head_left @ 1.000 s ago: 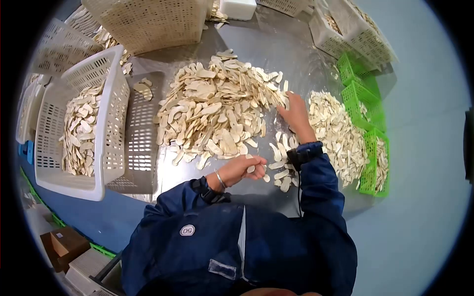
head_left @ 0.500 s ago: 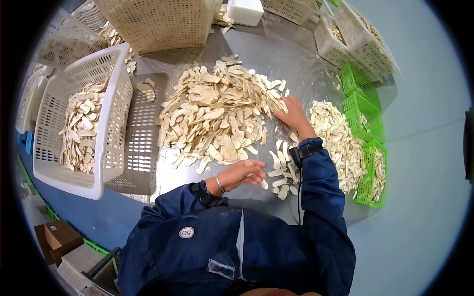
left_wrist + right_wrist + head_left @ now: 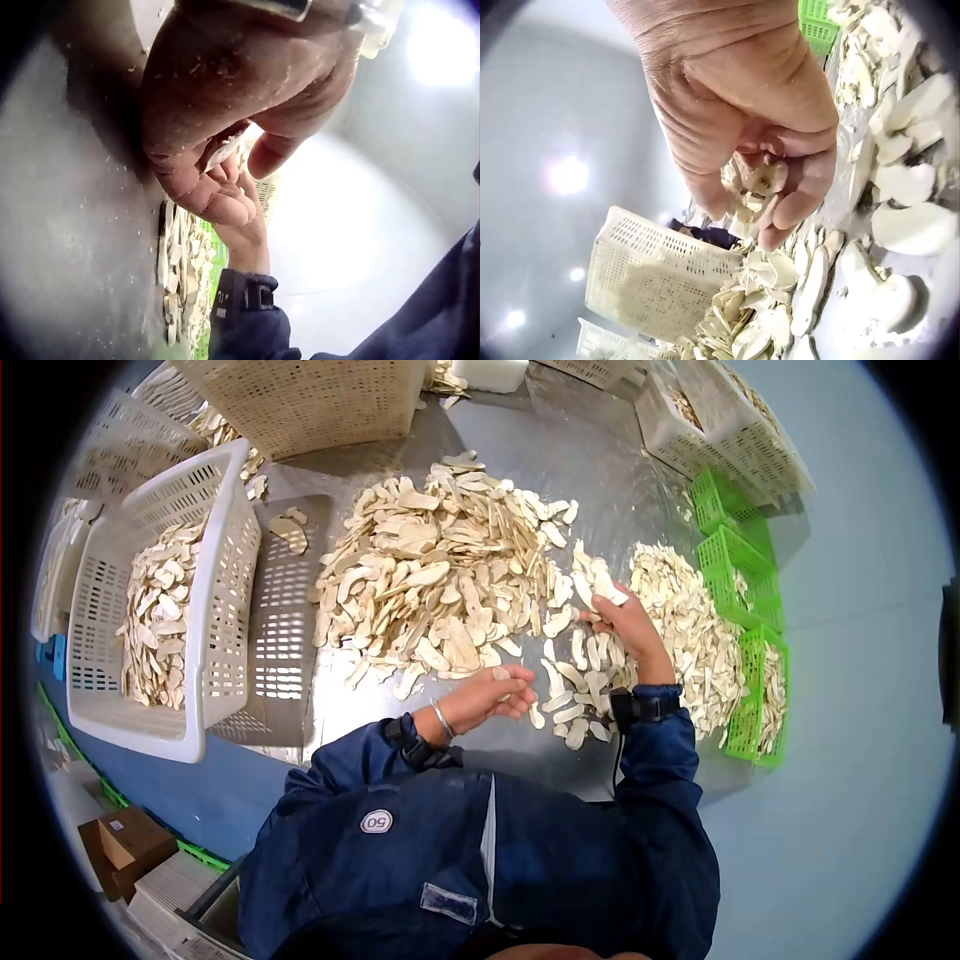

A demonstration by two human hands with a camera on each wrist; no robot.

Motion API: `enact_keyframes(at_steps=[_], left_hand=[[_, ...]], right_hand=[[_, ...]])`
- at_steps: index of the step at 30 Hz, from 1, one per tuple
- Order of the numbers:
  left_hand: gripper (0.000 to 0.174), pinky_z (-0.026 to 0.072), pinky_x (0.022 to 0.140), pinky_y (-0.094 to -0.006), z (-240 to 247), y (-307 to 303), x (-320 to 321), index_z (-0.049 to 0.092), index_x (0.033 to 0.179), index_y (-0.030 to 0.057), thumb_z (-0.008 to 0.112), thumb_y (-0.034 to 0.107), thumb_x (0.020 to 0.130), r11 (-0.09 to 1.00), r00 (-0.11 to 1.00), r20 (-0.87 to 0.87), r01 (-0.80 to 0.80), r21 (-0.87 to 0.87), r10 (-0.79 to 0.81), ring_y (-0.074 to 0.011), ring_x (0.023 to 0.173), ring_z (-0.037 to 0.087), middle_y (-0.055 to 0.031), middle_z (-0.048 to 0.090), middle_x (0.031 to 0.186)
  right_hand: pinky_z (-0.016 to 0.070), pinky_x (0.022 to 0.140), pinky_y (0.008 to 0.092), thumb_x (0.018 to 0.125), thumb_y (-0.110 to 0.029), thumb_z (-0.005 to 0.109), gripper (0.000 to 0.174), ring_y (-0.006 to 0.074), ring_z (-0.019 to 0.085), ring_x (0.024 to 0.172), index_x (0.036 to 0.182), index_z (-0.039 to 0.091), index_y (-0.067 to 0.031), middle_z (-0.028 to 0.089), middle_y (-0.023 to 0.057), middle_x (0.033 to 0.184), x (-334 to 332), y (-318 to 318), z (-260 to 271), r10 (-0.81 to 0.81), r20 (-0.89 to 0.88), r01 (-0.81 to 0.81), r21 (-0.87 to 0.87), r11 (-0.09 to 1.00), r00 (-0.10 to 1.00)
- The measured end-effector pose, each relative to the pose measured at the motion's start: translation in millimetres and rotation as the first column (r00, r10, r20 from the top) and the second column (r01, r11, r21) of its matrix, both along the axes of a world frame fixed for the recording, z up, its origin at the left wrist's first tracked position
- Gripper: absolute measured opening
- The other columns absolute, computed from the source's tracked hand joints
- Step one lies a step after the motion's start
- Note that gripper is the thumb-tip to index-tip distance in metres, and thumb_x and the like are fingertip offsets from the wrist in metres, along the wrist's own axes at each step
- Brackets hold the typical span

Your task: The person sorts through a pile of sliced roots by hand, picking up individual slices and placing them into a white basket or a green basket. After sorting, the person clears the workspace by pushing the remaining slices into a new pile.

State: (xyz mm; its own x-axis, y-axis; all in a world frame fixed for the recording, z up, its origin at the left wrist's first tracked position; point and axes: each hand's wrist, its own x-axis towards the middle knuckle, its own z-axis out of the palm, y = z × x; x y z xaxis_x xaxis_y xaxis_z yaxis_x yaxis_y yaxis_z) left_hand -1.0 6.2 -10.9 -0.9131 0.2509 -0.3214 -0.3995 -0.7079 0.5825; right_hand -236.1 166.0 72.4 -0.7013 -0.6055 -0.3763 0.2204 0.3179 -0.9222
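A large heap of pale dried slices [image 3: 430, 570] covers the middle of the metal table. Right of it, my right hand [image 3: 632, 628] grips several slices; in the right wrist view the fingers curl round slices [image 3: 765, 180] above others lying on the table. My left hand [image 3: 488, 698] is near the heap's front edge, palm side turned inward. In the left wrist view its fingers curl round a whitish slice [image 3: 223, 152], partly hidden by the palm. Loose slices [image 3: 570, 690] lie between the two hands, and a second pile [image 3: 685, 630] is beyond the right wrist.
At the left stands a white basket [image 3: 228, 590] of slices. Green baskets [image 3: 765, 705] line the table's right edge, with white crates [image 3: 740, 440] at the back right. A tall crate [image 3: 300, 405] stands behind the heap. A few slices lie beside the white basket.
My right hand has drawn back from the heap's right edge toward me and to the right, with slices in it. More slices lie between heap and pile. The left hand has barely moved.
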Motion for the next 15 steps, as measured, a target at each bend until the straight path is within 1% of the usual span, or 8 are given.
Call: enact_keyframes(at_steps=[1,4,5,8,9,11,13,15], left_hand=[[0.034,0.0543,0.078,-0.0269,1.5,0.1,-0.3,0.051,0.128,0.0014,0.054,0.019,0.099,1.000,1.000,0.001,0.000,-0.005,0.000,-0.0119,0.085,0.064,-0.0065,0.067,0.100],[0.033,0.0543,0.077,-0.0270,2.5,0.6,0.2,0.051,0.127,0.0012,0.053,0.019,0.099,1.000,1.000,0.001,-0.008,-0.007,0.008,-0.0118,0.084,0.064,-0.0064,0.067,0.100],[0.032,0.0543,0.077,-0.0272,4.0,0.8,0.4,0.052,0.127,0.0010,0.053,0.018,0.100,1.000,1.000,0.006,-0.012,-0.004,0.012,-0.0118,0.084,0.064,-0.0065,0.067,0.099],[0.028,0.0554,0.075,-0.0267,2.9,1.0,0.2,0.054,0.126,0.0004,0.050,0.013,0.101,0.999,0.999,0.020,-0.033,0.020,0.033,-0.0141,0.083,0.066,-0.0096,0.068,0.100],[0.028,0.0556,0.076,-0.0268,-0.6,1.5,0.2,0.054,0.126,0.0007,0.051,0.013,0.100,0.999,0.999,0.011,-0.035,0.018,0.035,-0.0146,0.083,0.066,-0.0096,0.068,0.100],[0.028,0.0556,0.076,-0.0268,-2.2,1.4,0.0,0.054,0.125,0.0010,0.051,0.013,0.100,0.999,0.999,0.011,-0.033,0.029,0.032,-0.0147,0.083,0.066,-0.0097,0.067,0.099],[0.027,0.0556,0.076,-0.0267,-2.1,1.7,-0.2,0.055,0.124,0.0013,0.051,0.013,0.100,0.999,0.999,0.018,-0.033,0.031,0.032,-0.0147,0.083,0.066,-0.0097,0.067,0.099],[0.026,0.0556,0.075,-0.0266,-0.5,1.8,-0.2,0.055,0.123,0.0017,0.051,0.013,0.100,0.999,0.999,0.030,-0.039,0.023,0.038,-0.0146,0.083,0.066,-0.0097,0.067,0.099]], right_hand=[[0.0535,0.064,0.0268,0.098,-0.020,0.059,0.045,0.0172,0.069,0.086,0.135,0.045,-0.0001,0.066,0.0091,0.106,-8.2,12.4,-15.1,-0.021,0.013,0.021,0.015,1.000,1.000],[0.0534,0.065,0.0268,0.101,-0.024,0.055,0.048,0.0207,0.071,0.088,0.138,0.040,0.0005,0.066,0.0085,0.105,-0.7,34.2,-8.7,-0.045,0.155,0.058,-0.078,0.995,0.987],[0.0547,0.068,0.0302,0.104,-0.027,0.047,0.040,0.0222,0.071,0.091,0.133,0.044,0.0010,0.066,0.0100,0.105,-1.8,43.9,-18.1,-0.052,0.171,0.073,-0.120,0.990,0.984],[0.0547,0.073,0.0301,0.105,-0.030,0.043,0.039,0.0216,0.070,0.094,0.124,0.050,0.0035,0.067,0.0107,0.105,20.3,55.0,-14.9,-0.155,0.195,0.195,-0.206,0.959,0.968],[0.0534,0.078,0.0291,0.105,-0.033,0.042,0.041,0.0207,0.068,0.097,0.115,0.055,0.0045,0.067,0.0132,0.107,21.0,63.2,-19.4,-0.109,0.143,0.137,-0.205,0.969,0.984],[0.0537,0.082,0.0311,0.105,-0.032,0.041,0.044,0.0227,0.068,0.098,0.121,0.053,0.0076,0.067,0.0167,0.111,15.6,85.5,-41.7,-0.177,0.108,0.192,-0.145,0.971,0.978],[0.0541,0.084,0.0333,0.105,-0.031,0.040,0.044,0.0242,0.068,0.099,0.120,0.053,0.0087,0.065,0.0196,0.115,29.9,85.5,-32.1,-0.230,0.131,0.249,-0.162,0.955,0.964],[0.0529,0.084,0.0312,0.105,-0.031,0.041,0.044,0.0239,0.068,0.096,0.114,0.054,0.0092,0.066,0.0200,0.114,43.8,80.8,-24.2,-0.290,0.142,0.310,-0.150,0.939,0.947]])
